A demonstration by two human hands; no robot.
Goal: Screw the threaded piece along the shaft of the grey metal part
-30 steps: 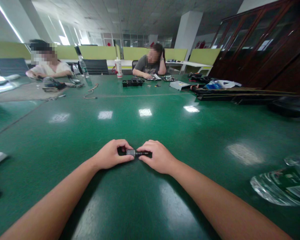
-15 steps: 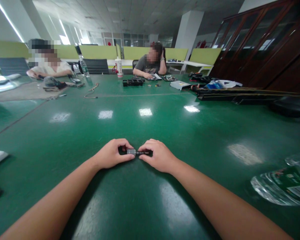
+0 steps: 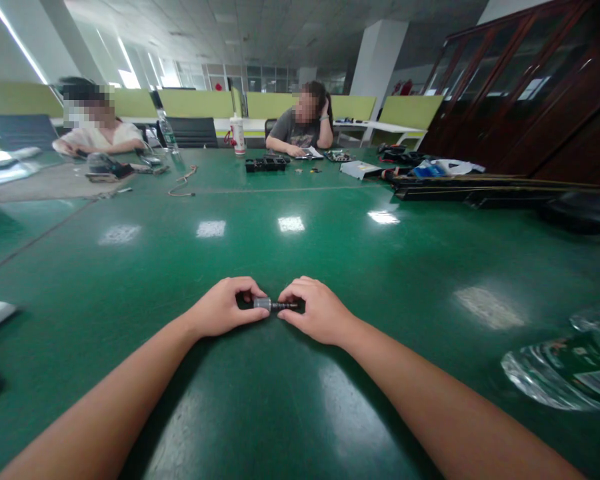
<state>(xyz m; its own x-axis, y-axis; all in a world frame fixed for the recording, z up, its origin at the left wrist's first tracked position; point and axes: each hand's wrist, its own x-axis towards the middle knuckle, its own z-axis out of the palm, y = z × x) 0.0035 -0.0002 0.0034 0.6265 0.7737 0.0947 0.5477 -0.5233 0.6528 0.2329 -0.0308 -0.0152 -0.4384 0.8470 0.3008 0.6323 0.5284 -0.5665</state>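
Observation:
In the head view, a small grey metal cylinder with a dark ridged shaft [image 3: 263,304], looking like a small motor, lies level just over or on the green table. My left hand [image 3: 225,308] is closed, its thumb and fingers pinching the grey cylinder end. Opposite it, my right hand [image 3: 316,311] has thumb and fingertips curled around the ridged shaft, which points right toward the palm. A narrow gap parts the fingertips of the two hands. The far tip of the shaft is partly shaded by the right hand.
A water bottle [image 3: 565,370] lies at right. White and dark objects sit at the left edge. Across the green table [image 3: 290,260] are a black part [image 3: 267,165], a cord [image 3: 184,181], long dark strips [image 3: 460,188], and two seated people.
My hands and the small motor stay almost exactly in place. At the far left, the seated person's head has shifted slightly.

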